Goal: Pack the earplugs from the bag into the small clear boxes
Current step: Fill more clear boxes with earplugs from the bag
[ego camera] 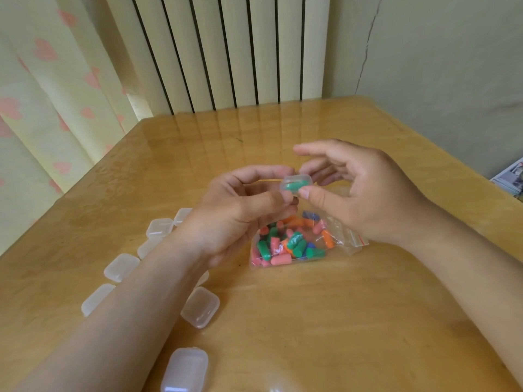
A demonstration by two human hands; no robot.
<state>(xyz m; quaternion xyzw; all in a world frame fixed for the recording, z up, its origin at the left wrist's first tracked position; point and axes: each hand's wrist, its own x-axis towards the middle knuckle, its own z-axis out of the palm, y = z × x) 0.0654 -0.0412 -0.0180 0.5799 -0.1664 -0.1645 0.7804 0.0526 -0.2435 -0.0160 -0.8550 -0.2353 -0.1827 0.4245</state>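
A small clear box (pixel 296 183) with green earplugs inside is held above the table between both hands. My left hand (pixel 235 216) pinches its left end with thumb and forefinger. My right hand (pixel 356 193) pinches its right side, thumb in front and fingers behind. Below them lies a clear zip bag (pixel 336 241) on the wooden table (pixel 311 321). It holds several earplugs (pixel 285 246) in green, pink, orange and blue.
Several closed small clear boxes lie on the table's left side, among them one (pixel 200 306) by my left forearm, one (pixel 185 369) near the front edge and one (pixel 160 227) further back. A radiator and curtain stand behind the table. Papers (pixel 512 176) sit at the right.
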